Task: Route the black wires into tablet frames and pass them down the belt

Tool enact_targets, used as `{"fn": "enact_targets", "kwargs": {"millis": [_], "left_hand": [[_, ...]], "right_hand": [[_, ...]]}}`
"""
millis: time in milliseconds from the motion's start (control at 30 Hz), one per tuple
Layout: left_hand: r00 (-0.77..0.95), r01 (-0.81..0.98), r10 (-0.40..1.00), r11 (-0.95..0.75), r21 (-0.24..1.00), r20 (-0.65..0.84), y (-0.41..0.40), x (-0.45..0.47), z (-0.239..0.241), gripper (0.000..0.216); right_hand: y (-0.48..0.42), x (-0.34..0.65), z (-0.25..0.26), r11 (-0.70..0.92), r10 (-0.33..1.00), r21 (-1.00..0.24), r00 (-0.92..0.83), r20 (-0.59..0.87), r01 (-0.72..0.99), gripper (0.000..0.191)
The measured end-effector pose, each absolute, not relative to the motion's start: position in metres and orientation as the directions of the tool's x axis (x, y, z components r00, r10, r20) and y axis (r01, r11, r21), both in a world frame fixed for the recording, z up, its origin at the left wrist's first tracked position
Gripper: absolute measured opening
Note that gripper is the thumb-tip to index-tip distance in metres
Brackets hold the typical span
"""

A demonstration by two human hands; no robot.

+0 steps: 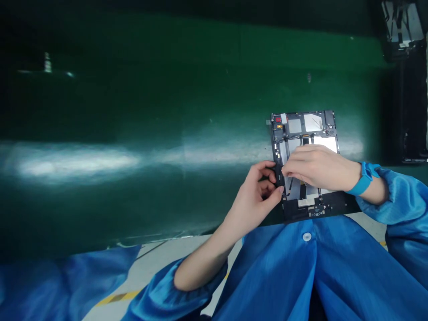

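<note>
**Head view.**

1. Work surface: a glossy dark green bench mat (167, 111) is filling most of the frame. A broad pale band of reflected light is running across it from left to right. The far part of the mat is fading into shadow, and the room behind it is too dark to make out.
2. Work item: a flat rectangular tablet (314, 125), opened at the back, with a black frame and silver metal shield plates, is lying on the mat at the right, close to the near edge.
3. Left hand (257, 191): it is sitting at the left edge of the tablet with its fingers curled, thumb and fingertips pinching the black frame.
4. Right hand (317, 167): it is lying across the middle of the tablet, fingers held together and pointing left, their tips meeting the left hand at the frame edge. Whether they are gripping anything cannot be told.
5. Clothing: a bright blue rubber wristband (364, 178) is circling the right wrist. A shiny blue work coat (301, 276) with a white round button (306, 236) is covering the lower frame.
6. Surroundings: a pale grey floor (160, 263) with a yellow painted stripe (117, 298) is showing below the bench. A second opened device in a black tray (401, 24) is lying at the top right corner, well apart from the hands.
</note>
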State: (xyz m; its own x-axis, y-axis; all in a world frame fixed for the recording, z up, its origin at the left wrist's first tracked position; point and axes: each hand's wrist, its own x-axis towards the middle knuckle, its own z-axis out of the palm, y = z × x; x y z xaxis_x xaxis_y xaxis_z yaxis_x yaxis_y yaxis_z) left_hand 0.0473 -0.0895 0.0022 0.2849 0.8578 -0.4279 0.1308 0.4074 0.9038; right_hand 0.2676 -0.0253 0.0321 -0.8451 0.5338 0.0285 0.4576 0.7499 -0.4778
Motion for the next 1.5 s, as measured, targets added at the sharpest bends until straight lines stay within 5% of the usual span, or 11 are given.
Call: {"fn": "enact_targets", "kwargs": {"millis": [300, 600, 800, 1500], "left_hand": [[0.273, 0.062, 0.851, 0.45, 0.891, -0.449, -0.079, 0.05, 0.004, 0.045], [0.19, 0.129, 0.835, 0.5, 0.857, -0.516, -0.068, 0.06, 0.007, 0.036], [0.182, 0.126, 0.884, 0.413, 0.902, -0.43, -0.055, 0.057, 0.001, 0.032], [0.226, 0.188, 0.879, 0.385, 0.904, -0.421, -0.044, 0.055, -0.002, 0.026]], "right_hand": [[-0.005, 0.26, 0.015, 0.811, 0.519, -0.386, -0.845, 0.129, 0.439, 0.029], [0.004, 0.261, -0.003, 0.773, 0.555, -0.501, -0.797, 0.237, 0.389, 0.031], [0.004, 0.261, -0.003, 0.743, 0.576, -0.546, -0.785, 0.227, 0.388, 0.033], [0.018, 0.254, -0.005, 0.678, 0.677, -0.583, -0.69, 0.256, 0.448, 0.023]]}}
